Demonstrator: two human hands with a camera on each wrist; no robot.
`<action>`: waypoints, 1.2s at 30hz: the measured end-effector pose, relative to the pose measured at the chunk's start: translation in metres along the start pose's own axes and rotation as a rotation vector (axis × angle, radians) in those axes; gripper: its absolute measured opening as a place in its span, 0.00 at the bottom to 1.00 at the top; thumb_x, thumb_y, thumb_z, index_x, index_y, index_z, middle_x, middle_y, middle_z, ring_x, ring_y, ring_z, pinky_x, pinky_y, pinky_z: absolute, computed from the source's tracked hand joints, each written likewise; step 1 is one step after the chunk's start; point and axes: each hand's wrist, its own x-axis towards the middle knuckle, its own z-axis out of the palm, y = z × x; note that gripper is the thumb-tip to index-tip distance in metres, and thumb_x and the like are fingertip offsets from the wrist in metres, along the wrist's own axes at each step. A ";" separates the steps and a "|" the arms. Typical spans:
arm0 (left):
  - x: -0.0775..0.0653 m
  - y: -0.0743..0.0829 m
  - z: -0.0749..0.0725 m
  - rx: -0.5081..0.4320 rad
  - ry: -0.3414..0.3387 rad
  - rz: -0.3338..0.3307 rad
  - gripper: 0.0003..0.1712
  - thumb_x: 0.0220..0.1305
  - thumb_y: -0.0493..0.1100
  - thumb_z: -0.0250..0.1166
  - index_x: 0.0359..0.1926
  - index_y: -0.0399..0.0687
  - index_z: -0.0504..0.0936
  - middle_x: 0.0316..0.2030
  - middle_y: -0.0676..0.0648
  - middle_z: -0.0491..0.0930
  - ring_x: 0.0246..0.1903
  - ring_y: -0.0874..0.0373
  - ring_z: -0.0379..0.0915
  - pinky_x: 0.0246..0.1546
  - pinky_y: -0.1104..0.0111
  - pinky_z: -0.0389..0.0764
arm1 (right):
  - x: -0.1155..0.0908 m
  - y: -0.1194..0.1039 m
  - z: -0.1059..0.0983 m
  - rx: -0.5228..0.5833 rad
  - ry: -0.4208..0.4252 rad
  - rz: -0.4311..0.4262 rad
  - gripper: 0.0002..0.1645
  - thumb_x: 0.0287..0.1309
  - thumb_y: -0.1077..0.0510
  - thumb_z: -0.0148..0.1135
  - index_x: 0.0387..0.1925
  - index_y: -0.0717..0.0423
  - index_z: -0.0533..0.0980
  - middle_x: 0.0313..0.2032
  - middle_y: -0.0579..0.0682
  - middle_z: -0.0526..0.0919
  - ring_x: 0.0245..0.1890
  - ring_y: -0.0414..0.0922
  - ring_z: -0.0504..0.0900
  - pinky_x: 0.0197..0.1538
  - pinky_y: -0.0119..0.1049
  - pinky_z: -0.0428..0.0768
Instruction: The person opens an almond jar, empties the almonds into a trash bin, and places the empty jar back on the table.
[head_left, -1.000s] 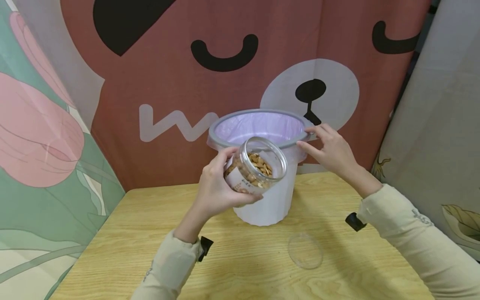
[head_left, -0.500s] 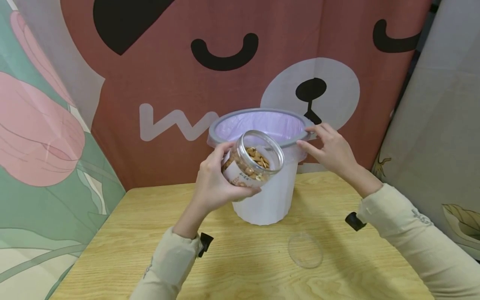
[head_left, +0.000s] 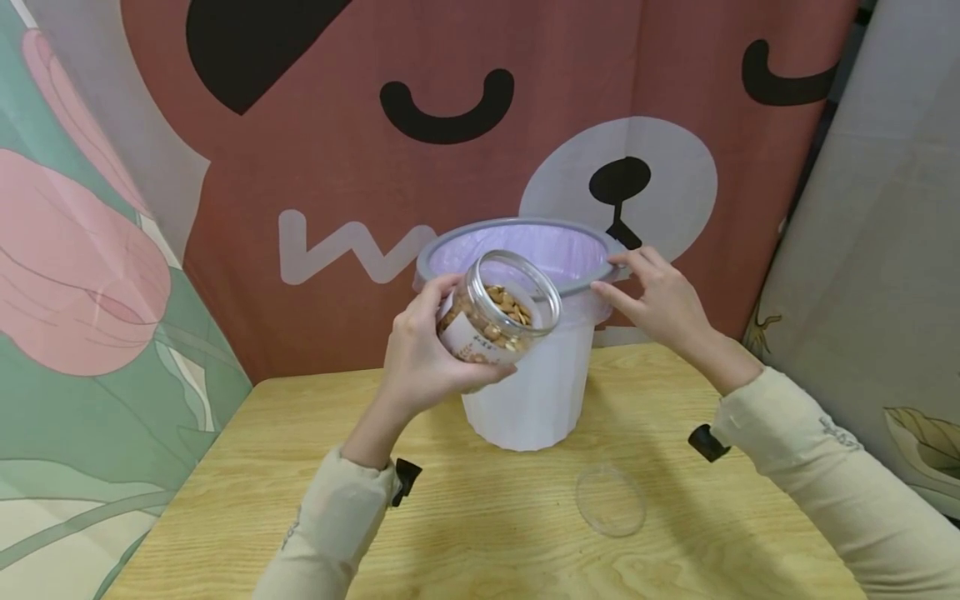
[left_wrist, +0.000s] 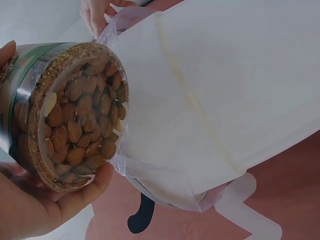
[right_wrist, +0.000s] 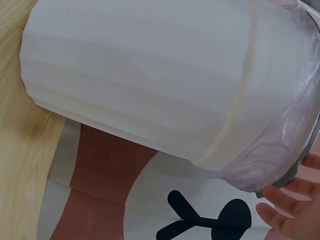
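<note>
Your left hand (head_left: 423, 350) holds the jar (head_left: 467, 340) near the middle of the head view, thumb along its lower front and the other fingers round its far side; the grip is curled firmly about the glass-clear wall. The jar is tilted, its silver-rimmed mouth uncovered and turned toward the right and toward you, with almonds (head_left: 512, 307) inside. In the left wrist view its base fills the left of the frame, almonds packed against it.

Your right hand (head_left: 667, 304), right of centre in the head view, touches the right side of the bin's grey rim (head_left: 577, 285) with thumb and forefinger, a gap between them. In the right wrist view its fingers lie spread at the lower right, loosely bent.

The white bin (head_left: 525, 412) stands upright behind the jar, which covers part of its near rim; you cannot tell from here whether the jar's mouth is over the opening. A pale purple liner (head_left: 547, 246) lines the bin and folds out over its edge.

A clear disc (head_left: 611, 502) lies flat on the wooden table (head_left: 217, 500), lower right of centre. A red backdrop (head_left: 337, 158) with a cartoon face fills the top.
</note>
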 end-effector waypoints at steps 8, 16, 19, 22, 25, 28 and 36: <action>0.005 0.001 -0.003 0.019 0.004 0.015 0.50 0.21 0.50 0.79 0.52 0.44 0.69 0.41 0.50 0.75 0.36 0.59 0.70 0.32 0.65 0.72 | 0.000 0.001 0.001 0.002 0.002 0.000 0.26 0.55 0.46 0.58 0.49 0.60 0.71 0.44 0.56 0.71 0.37 0.52 0.71 0.33 0.47 0.72; 0.014 0.000 -0.007 0.021 0.020 0.028 0.49 0.21 0.50 0.79 0.52 0.45 0.69 0.40 0.51 0.76 0.34 0.60 0.71 0.31 0.65 0.72 | 0.000 -0.001 0.001 0.008 -0.001 -0.001 0.26 0.56 0.45 0.57 0.49 0.60 0.71 0.43 0.56 0.70 0.37 0.51 0.71 0.33 0.47 0.72; 0.017 0.000 -0.009 0.027 0.024 0.032 0.49 0.21 0.50 0.79 0.52 0.45 0.70 0.40 0.51 0.76 0.33 0.61 0.71 0.30 0.65 0.71 | -0.001 0.000 0.001 0.008 0.000 0.001 0.26 0.56 0.45 0.57 0.49 0.60 0.71 0.43 0.56 0.70 0.36 0.51 0.71 0.33 0.46 0.72; 0.019 -0.001 -0.011 0.029 0.027 0.027 0.49 0.21 0.50 0.79 0.52 0.46 0.70 0.41 0.51 0.76 0.34 0.60 0.71 0.31 0.65 0.71 | 0.000 0.001 0.002 0.004 0.001 0.003 0.27 0.55 0.45 0.57 0.50 0.59 0.71 0.43 0.56 0.70 0.35 0.51 0.71 0.32 0.46 0.72; 0.021 -0.002 -0.012 0.044 0.024 0.022 0.49 0.21 0.50 0.79 0.52 0.45 0.70 0.41 0.50 0.76 0.35 0.59 0.71 0.31 0.64 0.71 | 0.000 0.002 0.002 0.000 0.005 0.001 0.27 0.55 0.46 0.57 0.50 0.59 0.71 0.43 0.56 0.70 0.34 0.51 0.71 0.31 0.45 0.72; 0.023 -0.002 -0.014 0.072 0.014 0.019 0.48 0.22 0.51 0.79 0.52 0.45 0.70 0.40 0.49 0.76 0.35 0.58 0.71 0.31 0.64 0.71 | 0.000 0.002 0.003 -0.001 0.008 -0.003 0.26 0.55 0.46 0.57 0.50 0.59 0.70 0.43 0.56 0.71 0.33 0.50 0.71 0.31 0.44 0.71; 0.029 -0.001 -0.020 0.104 0.011 0.021 0.48 0.22 0.51 0.78 0.50 0.44 0.70 0.39 0.49 0.76 0.33 0.58 0.71 0.29 0.64 0.71 | -0.001 0.002 0.002 0.000 0.022 -0.018 0.26 0.55 0.46 0.57 0.49 0.59 0.71 0.42 0.56 0.71 0.31 0.50 0.71 0.30 0.44 0.71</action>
